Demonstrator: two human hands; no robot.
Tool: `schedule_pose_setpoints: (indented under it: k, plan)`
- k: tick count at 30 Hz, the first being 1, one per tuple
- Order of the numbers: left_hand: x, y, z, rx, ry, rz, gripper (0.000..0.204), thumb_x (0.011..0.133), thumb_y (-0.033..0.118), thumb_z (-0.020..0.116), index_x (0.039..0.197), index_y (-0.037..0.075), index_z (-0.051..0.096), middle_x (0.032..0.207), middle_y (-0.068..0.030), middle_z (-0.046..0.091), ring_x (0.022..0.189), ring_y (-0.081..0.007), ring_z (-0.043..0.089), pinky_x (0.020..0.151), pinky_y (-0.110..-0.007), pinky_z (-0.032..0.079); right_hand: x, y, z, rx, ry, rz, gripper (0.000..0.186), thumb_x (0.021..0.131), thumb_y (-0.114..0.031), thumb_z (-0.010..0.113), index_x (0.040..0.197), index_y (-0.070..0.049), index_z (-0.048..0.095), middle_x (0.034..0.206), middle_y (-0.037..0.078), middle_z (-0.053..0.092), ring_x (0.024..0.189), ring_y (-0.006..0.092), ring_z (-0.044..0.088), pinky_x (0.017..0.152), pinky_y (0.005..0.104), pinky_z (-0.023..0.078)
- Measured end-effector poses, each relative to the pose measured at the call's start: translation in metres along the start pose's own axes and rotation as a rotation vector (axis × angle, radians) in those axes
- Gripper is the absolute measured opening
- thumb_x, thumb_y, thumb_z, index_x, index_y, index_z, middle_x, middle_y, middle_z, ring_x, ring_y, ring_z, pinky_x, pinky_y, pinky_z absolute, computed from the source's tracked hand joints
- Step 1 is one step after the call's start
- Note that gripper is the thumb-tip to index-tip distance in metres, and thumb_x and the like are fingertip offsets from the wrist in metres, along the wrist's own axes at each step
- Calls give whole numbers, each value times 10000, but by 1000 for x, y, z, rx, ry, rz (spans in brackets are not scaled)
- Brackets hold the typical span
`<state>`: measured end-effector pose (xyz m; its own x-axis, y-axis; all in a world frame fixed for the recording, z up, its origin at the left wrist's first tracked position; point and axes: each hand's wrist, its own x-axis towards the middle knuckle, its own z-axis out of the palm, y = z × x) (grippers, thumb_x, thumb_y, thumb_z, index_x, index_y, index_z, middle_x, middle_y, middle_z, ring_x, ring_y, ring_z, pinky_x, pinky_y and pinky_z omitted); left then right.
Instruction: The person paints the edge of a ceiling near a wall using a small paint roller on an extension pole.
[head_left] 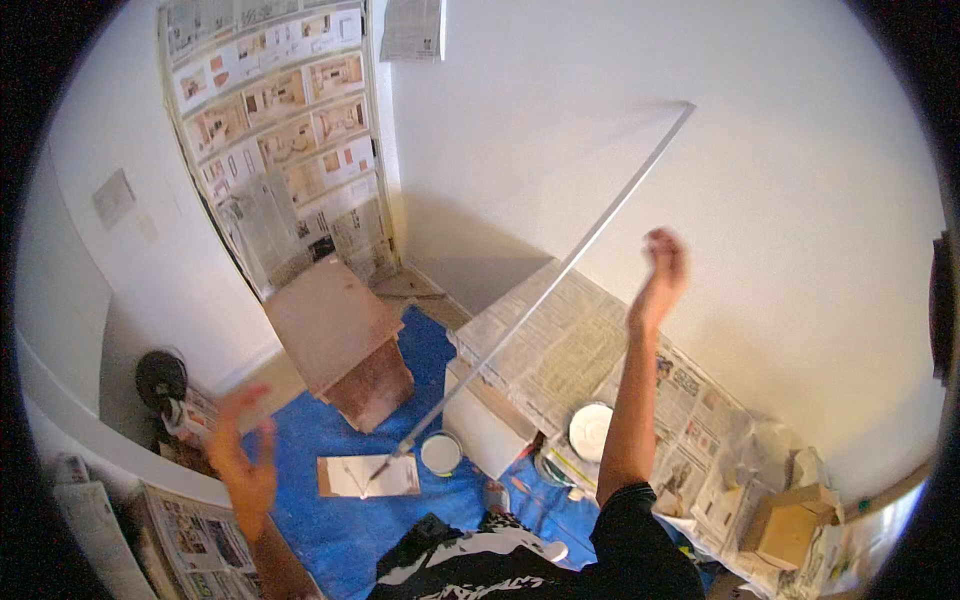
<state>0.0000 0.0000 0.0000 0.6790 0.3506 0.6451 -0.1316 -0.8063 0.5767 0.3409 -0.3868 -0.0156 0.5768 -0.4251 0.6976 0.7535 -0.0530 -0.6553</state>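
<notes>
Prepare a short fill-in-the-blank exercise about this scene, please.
1. The floor sheet is coloured ____.
2. In the picture, the large brown panel lies to the ____ of the long pole.
3. Of the left hand and right hand, the ____ one appears higher.
4. The visible sleeve is ____.

Missing words: blue; left; right; black.

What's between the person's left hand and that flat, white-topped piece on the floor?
In the head view, only the blue sheet shows between the left hand and the flat, white-topped piece.
</notes>
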Motion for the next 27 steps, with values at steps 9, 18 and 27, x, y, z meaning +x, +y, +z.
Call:
schedule_pose_setpoints:
  k: [9,18,27]
  plan:
    - [-161,-99,33,140,-474,-1027,636,826,344,696,1303,-9,466,1155,-230,593,1064,-326,597,885,-417,497,-73,304,52,-15,-197,718,593,826,-422,680,1180,27,522,1008,132,614,940,193,582,830,340,445]
    - [-171,-48,30,235,-319,-1019,555,863,342,637,1280,4,495,1115,-241,607,1043,-335,603,867,-419,485,-111,216,125,683,-247,1026,352,914,-365,580,684,-157,412,564,-34,371,450,107,320,430,285,270]
    - [-259,-38,-23,165,-231,-1056,529,865,325,642,1300,62,493,1182,-190,603,1111,-298,578,897,-399,466,-165,18,118,750,-373,907,467,952,-345,495,586,-149,281,525,-26,219,477,104,184,469,288,184]
